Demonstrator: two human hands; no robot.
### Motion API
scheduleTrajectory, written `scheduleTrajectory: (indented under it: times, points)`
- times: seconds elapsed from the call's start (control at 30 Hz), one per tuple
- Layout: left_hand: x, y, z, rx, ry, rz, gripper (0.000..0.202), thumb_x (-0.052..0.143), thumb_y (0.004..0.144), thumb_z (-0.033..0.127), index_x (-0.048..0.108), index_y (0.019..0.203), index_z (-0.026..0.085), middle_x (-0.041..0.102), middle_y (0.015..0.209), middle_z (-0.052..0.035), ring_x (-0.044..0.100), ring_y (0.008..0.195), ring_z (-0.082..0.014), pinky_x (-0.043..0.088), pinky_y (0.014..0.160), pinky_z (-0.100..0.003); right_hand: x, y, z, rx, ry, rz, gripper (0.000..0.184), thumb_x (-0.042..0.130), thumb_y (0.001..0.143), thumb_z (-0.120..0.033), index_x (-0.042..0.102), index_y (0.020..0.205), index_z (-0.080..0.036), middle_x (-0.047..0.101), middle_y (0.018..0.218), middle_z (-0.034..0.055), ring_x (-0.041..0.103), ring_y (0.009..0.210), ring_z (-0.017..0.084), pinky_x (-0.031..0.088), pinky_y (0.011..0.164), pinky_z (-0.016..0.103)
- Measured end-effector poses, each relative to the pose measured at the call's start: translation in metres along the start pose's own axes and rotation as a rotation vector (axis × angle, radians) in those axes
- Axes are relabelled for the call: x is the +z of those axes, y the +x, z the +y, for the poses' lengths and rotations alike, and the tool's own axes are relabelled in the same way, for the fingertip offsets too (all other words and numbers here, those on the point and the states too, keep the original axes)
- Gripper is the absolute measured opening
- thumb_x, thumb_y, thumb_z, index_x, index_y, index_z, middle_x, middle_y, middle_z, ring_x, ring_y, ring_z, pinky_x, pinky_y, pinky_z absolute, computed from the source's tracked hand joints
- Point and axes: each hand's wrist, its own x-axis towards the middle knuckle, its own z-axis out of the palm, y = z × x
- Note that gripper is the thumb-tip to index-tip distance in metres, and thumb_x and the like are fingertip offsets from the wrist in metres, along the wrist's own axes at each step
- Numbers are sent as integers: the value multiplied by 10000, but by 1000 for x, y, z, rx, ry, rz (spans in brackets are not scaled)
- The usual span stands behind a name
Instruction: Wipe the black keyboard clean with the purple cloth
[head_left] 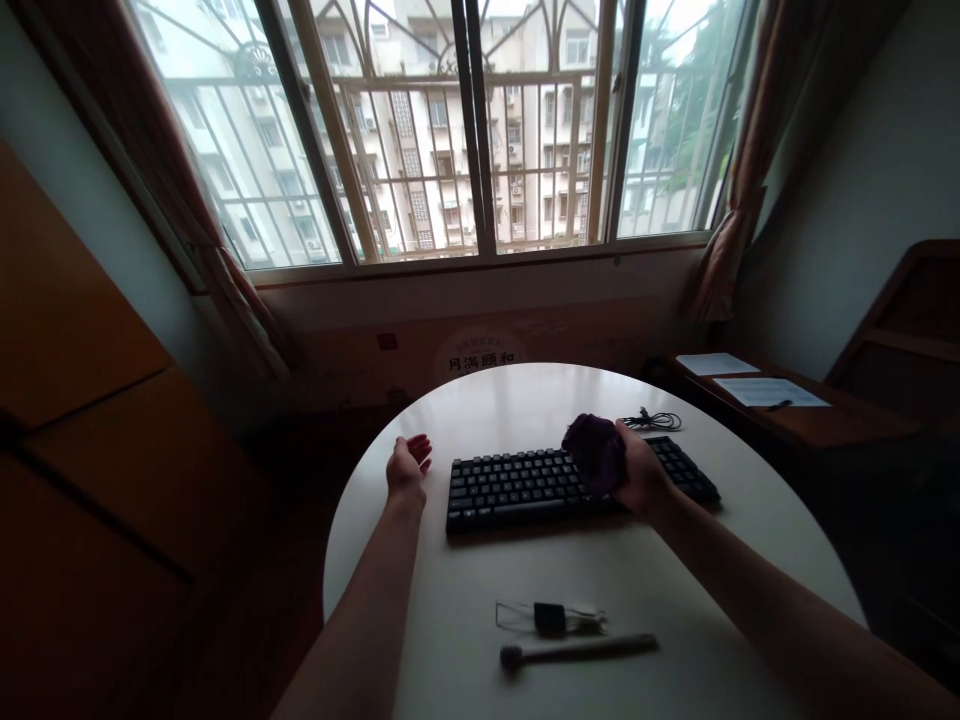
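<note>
A black keyboard (pixel 525 485) lies across the middle of a round white table (pixel 675 590). My right hand (pixel 639 472) is closed on a bunched dark purple cloth (pixel 594 450), held over the right part of the keys. To the left of the keyboard, my left hand (pixel 407 468) hovers on edge, fingers loosely curled and apart, holding nothing. Near the table's front edge lie a small wire keycap puller (pixel 551 618) and a thin brush (pixel 577 651).
The keyboard's coiled black cable (pixel 652 420) lies behind its right end. A dark side desk with white papers (pixel 769 391) stands to the right. A barred window (pixel 465 130) with curtains fills the far wall. Wooden panels line the left side.
</note>
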Motion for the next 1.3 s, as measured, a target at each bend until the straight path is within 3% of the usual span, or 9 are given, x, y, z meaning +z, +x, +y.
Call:
scheduleTrajectory:
  times: [0.2,0.47,0.7,0.93,1.3]
  points:
    - [-2,0,1,15,-28,76,358,320,783,361,605,887,170,685,940,-112,668,855,-200,540,690,-315,-6,5,0,5,43,-4,400,264,989,-423,596,1038,-205,739,982,74,701,943,242,562,850,471]
    - [2,-7,2,213,70,100,176,441,589,203,573,705,193,611,733,-29,585,709,-170,481,618,-267,-7,7,-4,-152,191,115,387,307,990,-425,618,1034,-198,737,878,46,712,820,212,588,809,431]
    - [3,-19,8,379,189,-25,87,449,566,179,523,594,215,502,542,21,485,557,-152,399,555,-267,-7,6,-6,-260,169,174,355,362,992,-407,629,1019,-175,726,805,25,705,728,176,612,746,354]
    - [1,-23,8,416,225,-79,77,430,548,185,499,562,216,488,531,18,480,551,-156,377,533,-265,-20,15,2,-437,-38,333,356,538,925,-475,660,1059,-169,729,913,-1,694,876,127,586,822,227]
    - [2,-26,12,416,288,-53,122,462,589,188,582,596,213,553,547,8,508,554,-167,387,541,-272,-16,9,-18,-273,117,314,382,395,988,-464,648,979,-178,720,750,17,714,733,180,617,730,316]
